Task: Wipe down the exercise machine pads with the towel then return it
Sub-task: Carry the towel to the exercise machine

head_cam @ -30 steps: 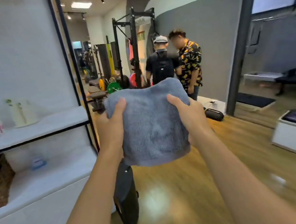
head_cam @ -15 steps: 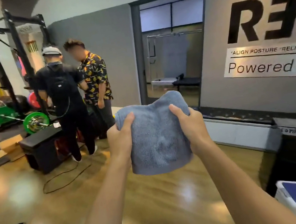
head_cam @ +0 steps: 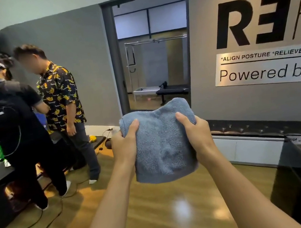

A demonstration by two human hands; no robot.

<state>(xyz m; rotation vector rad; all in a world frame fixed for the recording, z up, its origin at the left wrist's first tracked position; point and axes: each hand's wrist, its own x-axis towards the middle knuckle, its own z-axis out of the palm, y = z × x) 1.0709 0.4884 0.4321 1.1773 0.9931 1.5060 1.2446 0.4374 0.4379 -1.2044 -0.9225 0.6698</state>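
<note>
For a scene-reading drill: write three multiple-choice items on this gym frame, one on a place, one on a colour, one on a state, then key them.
1. Where is the towel?
A. on the floor
B. held up before the doorway
C. on the black bench

2. What colour is the towel?
A. blue-grey
B. white
C. green

3. How is the towel held?
A. left hand only
B. right hand only
C. both hands

Key: 1 B, it hangs in the air in front of the doorway; 2 A, its pile is blue-grey; 3 C, a thumb presses on each upper side.
</note>
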